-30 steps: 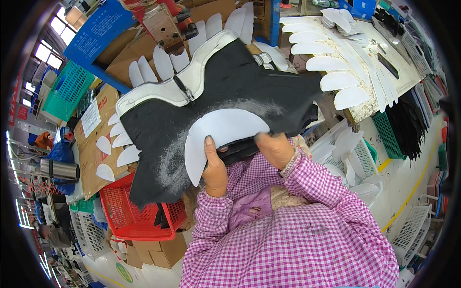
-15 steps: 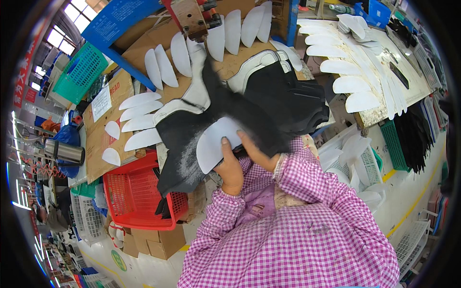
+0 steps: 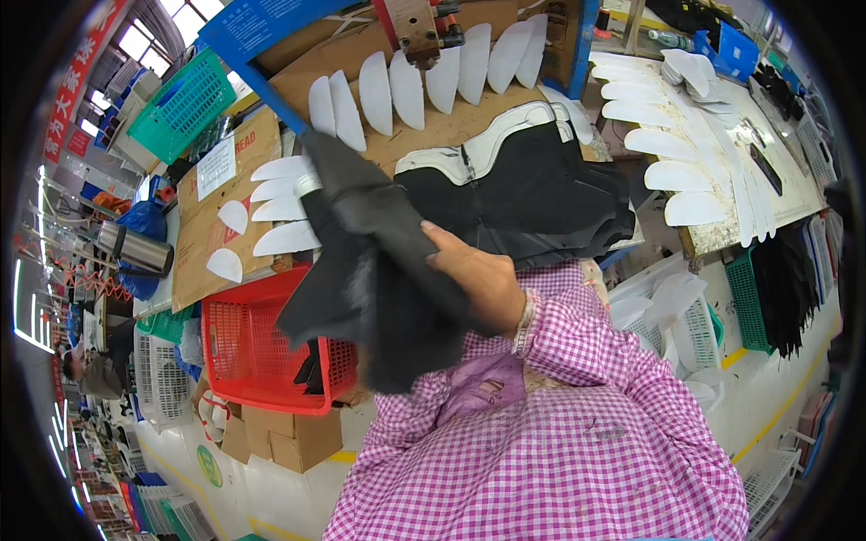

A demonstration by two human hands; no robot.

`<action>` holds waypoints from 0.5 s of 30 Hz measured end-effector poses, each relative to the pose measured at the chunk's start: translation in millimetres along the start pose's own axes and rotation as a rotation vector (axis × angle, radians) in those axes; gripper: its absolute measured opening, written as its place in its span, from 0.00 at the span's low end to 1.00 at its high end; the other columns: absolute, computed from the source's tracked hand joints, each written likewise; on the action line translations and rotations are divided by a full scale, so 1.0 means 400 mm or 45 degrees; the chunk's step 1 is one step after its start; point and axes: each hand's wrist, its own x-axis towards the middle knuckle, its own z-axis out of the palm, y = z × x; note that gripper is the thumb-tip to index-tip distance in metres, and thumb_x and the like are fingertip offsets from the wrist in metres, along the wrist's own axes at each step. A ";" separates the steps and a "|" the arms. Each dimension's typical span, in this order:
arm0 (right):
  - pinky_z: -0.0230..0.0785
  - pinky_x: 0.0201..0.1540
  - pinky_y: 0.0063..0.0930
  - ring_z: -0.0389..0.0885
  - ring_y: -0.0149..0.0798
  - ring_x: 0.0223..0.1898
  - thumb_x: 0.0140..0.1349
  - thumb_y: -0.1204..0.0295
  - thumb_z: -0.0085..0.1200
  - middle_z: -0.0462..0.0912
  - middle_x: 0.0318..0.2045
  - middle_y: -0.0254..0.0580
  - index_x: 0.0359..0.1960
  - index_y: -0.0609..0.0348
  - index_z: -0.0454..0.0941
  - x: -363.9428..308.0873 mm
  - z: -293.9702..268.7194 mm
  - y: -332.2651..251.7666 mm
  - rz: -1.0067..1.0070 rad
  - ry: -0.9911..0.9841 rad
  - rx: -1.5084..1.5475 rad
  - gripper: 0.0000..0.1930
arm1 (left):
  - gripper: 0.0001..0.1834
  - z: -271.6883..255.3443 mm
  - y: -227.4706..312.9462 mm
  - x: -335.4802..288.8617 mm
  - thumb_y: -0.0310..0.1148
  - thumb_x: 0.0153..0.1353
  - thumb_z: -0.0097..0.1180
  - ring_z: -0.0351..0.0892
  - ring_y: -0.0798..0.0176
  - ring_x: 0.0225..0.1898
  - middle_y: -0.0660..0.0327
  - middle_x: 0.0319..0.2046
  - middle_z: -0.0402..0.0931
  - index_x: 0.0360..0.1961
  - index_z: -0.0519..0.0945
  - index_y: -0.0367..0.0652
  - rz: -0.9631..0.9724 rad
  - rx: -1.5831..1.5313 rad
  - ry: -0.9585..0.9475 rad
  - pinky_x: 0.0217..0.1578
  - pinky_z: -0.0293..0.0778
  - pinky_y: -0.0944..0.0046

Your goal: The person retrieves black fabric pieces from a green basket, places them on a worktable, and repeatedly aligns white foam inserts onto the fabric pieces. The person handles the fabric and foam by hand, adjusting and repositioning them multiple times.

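A limp black fabric piece (image 3: 397, 279), cut like a shoe upper, hangs folded over in front of me. My right hand (image 3: 487, 281) is closed on its right edge, thumb and fingers pinching the cloth. The cloth covers my left hand completely, along with most of my left forearm. A pale, rough patch shows on the folded surface. To the right, beyond my right hand, lies a stack of similar black pieces (image 3: 532, 194) with white borders along the far edge. The white half-moon piece seen earlier on the cloth is hidden now.
White half-moon pieces (image 3: 442, 79) line the worktable beneath a red machine head (image 3: 418, 32). More white pieces (image 3: 667, 144) lie on the right-hand table. A red basket (image 3: 262, 338) stands at lower left, above a cardboard box (image 3: 293, 439). A white basket (image 3: 695, 316) sits at right.
The black piece has been lifted off the spread position and folded over to the left, covering the white half-moon piece and my left hand. My right hand has moved from that piece to the cloth.
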 end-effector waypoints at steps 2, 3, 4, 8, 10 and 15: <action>0.77 0.45 0.30 0.80 0.52 0.47 0.50 0.81 0.57 0.73 0.54 0.64 0.43 0.63 0.73 0.020 0.010 -0.008 -0.044 -0.090 -0.139 0.16 | 0.20 -0.026 -0.013 -0.005 0.35 0.67 0.47 0.71 0.51 0.55 0.50 0.51 0.74 0.55 0.71 0.33 0.077 0.009 -0.033 0.59 0.62 0.59; 0.78 0.42 0.31 0.79 0.50 0.50 0.48 0.80 0.57 0.73 0.54 0.58 0.47 0.62 0.71 0.028 0.009 -0.008 0.013 -0.040 0.001 0.21 | 0.20 -0.049 -0.009 0.001 0.37 0.67 0.47 0.70 0.51 0.56 0.49 0.51 0.74 0.54 0.73 0.33 0.113 0.010 -0.045 0.60 0.60 0.58; 0.78 0.42 0.31 0.79 0.50 0.50 0.47 0.80 0.57 0.73 0.55 0.58 0.48 0.62 0.71 0.034 0.006 -0.008 0.078 -0.009 0.063 0.22 | 0.21 -0.069 -0.001 0.021 0.37 0.67 0.48 0.70 0.50 0.55 0.49 0.51 0.74 0.54 0.73 0.33 0.014 -0.118 -0.071 0.60 0.60 0.58; 0.75 0.43 0.33 0.80 0.50 0.44 0.51 0.81 0.56 0.76 0.50 0.54 0.49 0.65 0.71 0.057 -0.023 -0.002 0.226 0.019 0.051 0.21 | 0.22 -0.171 0.036 0.113 0.36 0.62 0.56 0.73 0.48 0.51 0.47 0.51 0.74 0.51 0.72 0.29 -0.455 -0.679 -0.129 0.56 0.64 0.55; 0.71 0.47 0.33 0.80 0.46 0.43 0.58 0.79 0.55 0.80 0.43 0.49 0.47 0.67 0.75 0.070 -0.029 -0.015 0.580 -0.083 0.029 0.14 | 0.22 -0.187 0.044 0.149 0.36 0.64 0.52 0.73 0.49 0.52 0.46 0.51 0.74 0.52 0.71 0.27 -0.656 -0.966 -0.072 0.56 0.65 0.56; 0.75 0.47 0.35 0.81 0.52 0.43 0.50 0.85 0.52 0.79 0.47 0.56 0.53 0.64 0.73 0.130 0.013 -0.055 -0.025 -0.046 -0.152 0.25 | 0.25 -0.147 0.059 0.150 0.30 0.64 0.48 0.68 0.45 0.57 0.42 0.57 0.66 0.59 0.64 0.27 0.361 0.647 0.044 0.59 0.62 0.50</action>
